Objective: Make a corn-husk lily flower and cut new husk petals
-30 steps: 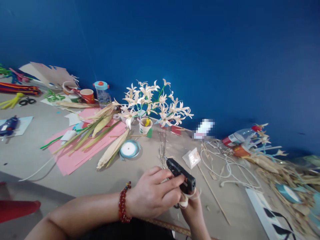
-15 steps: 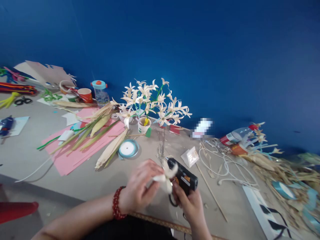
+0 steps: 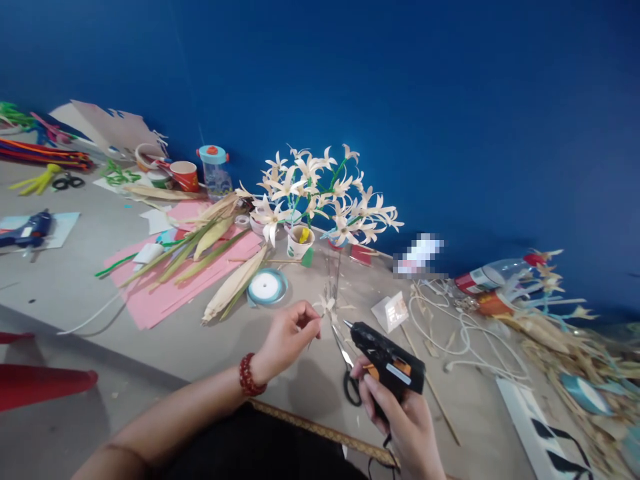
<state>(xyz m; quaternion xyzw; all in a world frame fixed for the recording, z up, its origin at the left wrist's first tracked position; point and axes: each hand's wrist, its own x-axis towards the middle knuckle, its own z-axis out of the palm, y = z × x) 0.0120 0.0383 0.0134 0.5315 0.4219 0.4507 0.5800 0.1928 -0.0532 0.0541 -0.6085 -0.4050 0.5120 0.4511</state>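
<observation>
Glue gun (image 3: pixel 387 357) — right hand (image 3: pixel 405 420) clamped round it; left hand (image 3: pixel 285 337) pinches a husk flower (image 3: pixel 327 307).

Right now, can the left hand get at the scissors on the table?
Probably yes: the scissors lie uncovered just beside the left hand, with bare table between. But it pinches a small husk flower, so it isn't free.

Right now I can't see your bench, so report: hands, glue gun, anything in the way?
Left hand pinching small husk flower. Right hand gripping black glue gun, nozzle toward the flower. Scissors lying between the hands.
</observation>
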